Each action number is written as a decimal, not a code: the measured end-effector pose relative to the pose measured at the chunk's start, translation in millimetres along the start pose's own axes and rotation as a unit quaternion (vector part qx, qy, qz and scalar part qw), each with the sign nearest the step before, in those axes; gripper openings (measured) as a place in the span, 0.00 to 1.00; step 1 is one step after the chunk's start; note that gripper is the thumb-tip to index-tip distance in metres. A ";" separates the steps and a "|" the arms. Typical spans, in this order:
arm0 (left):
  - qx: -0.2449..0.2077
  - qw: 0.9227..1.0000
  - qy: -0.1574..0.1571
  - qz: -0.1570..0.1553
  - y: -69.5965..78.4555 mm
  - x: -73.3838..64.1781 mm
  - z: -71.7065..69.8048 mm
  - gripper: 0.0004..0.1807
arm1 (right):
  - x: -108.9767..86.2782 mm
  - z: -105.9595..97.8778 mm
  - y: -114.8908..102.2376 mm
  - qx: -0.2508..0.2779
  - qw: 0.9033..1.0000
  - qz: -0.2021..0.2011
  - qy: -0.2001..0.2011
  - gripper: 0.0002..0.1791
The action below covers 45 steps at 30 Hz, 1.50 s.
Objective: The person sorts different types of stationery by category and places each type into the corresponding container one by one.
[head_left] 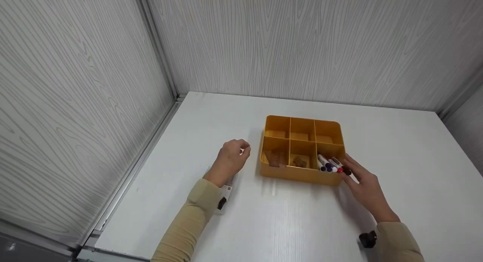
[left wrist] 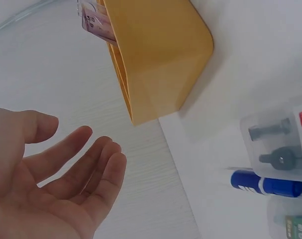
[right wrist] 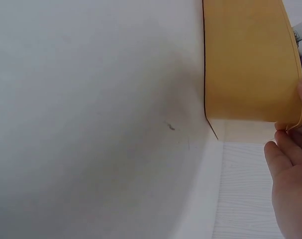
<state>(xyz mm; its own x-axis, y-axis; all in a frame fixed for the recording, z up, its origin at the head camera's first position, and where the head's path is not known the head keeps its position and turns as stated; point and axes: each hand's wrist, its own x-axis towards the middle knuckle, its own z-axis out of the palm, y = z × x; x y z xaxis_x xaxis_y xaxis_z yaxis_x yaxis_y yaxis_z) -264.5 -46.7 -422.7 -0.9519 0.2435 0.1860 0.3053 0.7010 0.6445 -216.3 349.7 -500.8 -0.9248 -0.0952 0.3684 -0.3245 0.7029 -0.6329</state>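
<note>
A yellow box with several compartments (head_left: 298, 174) stands on the white table. My right hand (head_left: 366, 190) grips its front right corner; in the right wrist view the fingers of this hand (right wrist: 295, 184) curl at the rim. Several markers (head_left: 328, 164) lie in the front right compartment beside it. Left of the box, my left hand (head_left: 230, 158) hovers with nothing in it. The left wrist view shows its fingers relaxed and spread from the thumb. A clear packet with pinkish print (left wrist: 98, 22) pokes above the box's rim. The front middle compartment holds small brownish things (head_left: 300, 161).
Under my left forearm, partly hidden, are clear plastic cases (left wrist: 277, 144) with dark pieces inside and a blue marker (left wrist: 267, 184). A small black device (head_left: 368, 239) is by the right sleeve. Pale wood-grain panels (head_left: 294, 47) wall the table's back and sides.
</note>
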 end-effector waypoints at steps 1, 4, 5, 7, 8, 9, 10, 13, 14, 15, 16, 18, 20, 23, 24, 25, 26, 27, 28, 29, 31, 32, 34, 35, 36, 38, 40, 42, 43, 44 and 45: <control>0.006 1.000 0.000 -0.006 -2.7 -2.9 -1.2 0.12 | 0.1 0.0 -0.2 0.002 1.000 0.000 0.000 0.28; 0.038 0.999 0.000 -0.018 -8.6 -12.9 -4.0 0.12 | 0.6 -0.5 -0.5 0.007 1.000 0.001 -0.001 0.29; 0.052 0.998 0.001 -0.017 -10.3 -16.6 -4.3 0.12 | 0.7 -0.7 -0.2 0.008 1.000 0.001 -0.001 0.29; 0.080 0.997 0.000 -0.015 -13.3 -23.8 -4.5 0.12 | 0.7 -1.4 0.6 0.007 1.000 0.003 -0.001 0.29; 0.094 0.995 -0.002 -0.018 -14.8 -27.5 -4.1 0.13 | 0.6 -1.7 1.1 0.007 1.000 0.004 0.000 0.29; 0.104 0.994 -0.006 -0.022 -16.3 -31.1 -3.5 0.13 | 0.4 -1.9 1.6 0.007 1.000 0.005 0.000 0.28; 0.111 0.993 -0.009 -0.026 -18.0 -34.5 -2.6 0.14 | 0.3 -2.2 2.0 0.007 1.000 0.005 0.001 0.28; 0.137 0.989 -0.025 -0.044 -23.2 -45.1 1.5 0.16 | 0.1 -2.5 2.7 0.008 1.000 0.006 0.001 0.28; 0.145 0.988 -0.031 -0.049 -24.9 -48.7 3.5 0.16 | 0.2 -2.4 2.6 0.010 1.000 0.005 0.001 0.28; 0.154 0.986 -0.037 -0.052 -26.2 -52.3 5.5 0.16 | 0.3 -2.2 2.5 0.011 1.000 0.003 0.002 0.28; 0.168 0.984 -0.041 -0.053 -27.6 -55.9 7.9 0.16 | 0.5 -2.1 2.2 0.011 1.000 0.002 0.002 0.28; 0.200 0.977 -0.045 -0.054 -29.5 -62.7 12.9 0.16 | 0.9 -1.6 1.3 0.012 1.000 -0.004 0.005 0.28; 0.230 0.971 -0.043 -0.055 -30.7 -69.1 18.4 0.18 | 1.4 -1.2 -0.1 0.014 1.000 -0.010 0.008 0.28; 0.274 0.960 -0.023 -0.050 -32.3 -77.2 27.0 0.22 | 1.5 -0.5 -2.0 0.016 1.000 -0.017 0.010 0.28; 0.286 0.957 -0.018 -0.048 -32.9 -79.5 30.0 0.23 | 1.5 -0.3 -2.5 0.017 1.000 -0.018 0.010 0.28; 0.297 0.954 -0.011 -0.046 -33.4 -81.5 32.7 0.23 | 1.4 -0.2 -2.9 0.016 1.000 -0.017 0.010 0.28; 0.305 0.951 -0.006 -0.046 -34.0 -83.2 35.3 0.23 | 1.3 0.0 -3.1 0.014 1.000 -0.017 0.010 0.28; 0.313 0.949 -0.001 -0.045 -34.8 -84.8 37.9 0.23 | 1.5 0.2 -3.2 0.012 1.000 -0.016 0.010 0.28; 0.320 0.946 0.002 -0.047 -35.3 -86.0 40.0 0.22 | 1.8 0.4 -3.2 0.010 1.000 -0.014 0.009 0.28; 0.327 0.944 0.005 -0.047 -35.8 -86.9 41.8 0.21 | 2.0 0.5 -3.1 0.008 1.000 -0.012 0.009 0.28; 0.333 0.942 0.011 -0.049 -36.7 -88.4 44.6 0.20 | 2.6 0.5 -2.9 0.005 1.000 -0.010 0.009 0.28; 0.333 0.941 0.013 -0.049 -37.0 -88.8 45.4 0.19 | 2.8 0.4 -3.0 0.005 1.000 -0.008 0.008 0.28; 0.331 0.942 0.014 -0.051 -37.4 -89.2 46.3 0.19 | 3.0 0.0 -2.7 0.005 1.000 -0.005 0.007 0.28; 0.326 0.944 0.012 -0.053 -37.5 -89.5 46.4 0.19 | 2.8 -0.2 -2.7 0.006 1.000 -0.002 0.006 0.28; 0.322 0.945 0.009 -0.055 -37.7 -89.7 46.5 0.19 | 2.5 -0.3 -2.6 0.006 1.000 -0.001 0.006 0.28; 0.317 0.947 0.003 -0.060 -37.6 -90.0 46.4 0.19 | 2.0 -0.3 -2.4 0.009 1.000 0.001 0.004 0.29; 0.319 0.946 -0.003 -0.061 -37.7 -90.5 46.6 0.21 | 1.1 0.0 -2.1 0.011 1.000 0.002 0.002 0.29; 0.324 0.944 -0.006 -0.060 -37.1 -91.0 46.5 0.22 | 0.3 0.8 -1.7 0.014 1.000 0.001 0.003 0.29; 0.329 0.943 -0.006 -0.058 -37.0 -91.4 46.6 0.22 | -0.2 1.1 -1.5 0.015 1.000 0.000 0.004 0.28; 0.332 0.942 -0.005 -0.055 -36.9 -91.9 46.7 0.22 | -0.6 1.5 -1.3 0.016 1.000 0.000 0.005 0.28; 0.335 0.941 -0.004 -0.053 -36.8 -92.4 46.7 0.23 | -1.1 1.7 -1.2 0.016 1.000 0.001 0.006 0.28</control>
<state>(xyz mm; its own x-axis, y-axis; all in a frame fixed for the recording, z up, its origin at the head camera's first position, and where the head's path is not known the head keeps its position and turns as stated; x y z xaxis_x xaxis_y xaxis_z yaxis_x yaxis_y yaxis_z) -186.5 -63.7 -498.3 -0.9785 0.1517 0.1399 0.1597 0.9860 0.0474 -215.3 347.8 -501.6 -0.9233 -0.0850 0.3744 -0.3283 0.6804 -0.6552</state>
